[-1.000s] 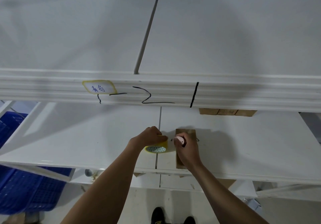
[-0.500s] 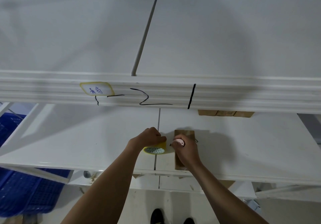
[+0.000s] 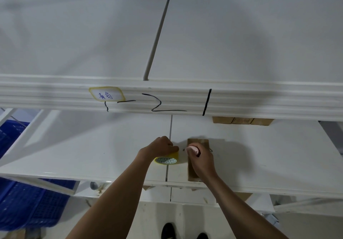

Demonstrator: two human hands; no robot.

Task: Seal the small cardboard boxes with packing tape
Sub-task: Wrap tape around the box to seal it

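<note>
The left hand grips the yellow tape roll on the shelf; the right hand clutches a pink-capped tool over the cardboard box, just right of the roll. The box looks light and crushable, best steadied by its edges.

White shelving w/ blue crate below

my white shelf carries a yellow tape roll, a flat cardboard box beside it, more boxes at the back.

Under your hands: matt brown cardboard box, glossy yellow plastic tape roll, smooth white-painted shelf.
</note>
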